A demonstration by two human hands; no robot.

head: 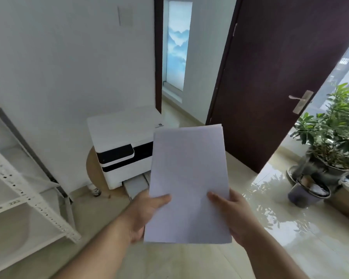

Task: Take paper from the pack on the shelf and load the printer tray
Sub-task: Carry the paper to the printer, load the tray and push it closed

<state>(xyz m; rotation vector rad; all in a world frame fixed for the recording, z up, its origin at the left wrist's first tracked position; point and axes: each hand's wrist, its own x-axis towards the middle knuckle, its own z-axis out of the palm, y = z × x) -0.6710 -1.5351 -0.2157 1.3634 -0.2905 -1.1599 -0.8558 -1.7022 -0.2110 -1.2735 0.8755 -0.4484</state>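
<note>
We faced a white wall (58,57) with a dark brown door (280,77) standing open to the right of it. At the left edge stood a white metal shelf (18,188) with perforated uprights; we could not see a paper pack on it. Against the wall sat the white printer (121,150), resting on a low round wooden stand (94,174), its black control panel facing us. At its base the printer tray (136,186) stuck out toward us, partly hidden behind the sheets. Potted plants (330,141) stood on the glossy floor at the right.

In front of the printer, well above the floor, we held a thin stack of white paper (189,182), roughly upright in view and tilted slightly. Our left hand (147,214) gripped its lower left edge, thumb on top and fingers closed beneath. Our right hand (232,216) clasped the lower right edge the same way, thumb pressed onto the top sheet.
</note>
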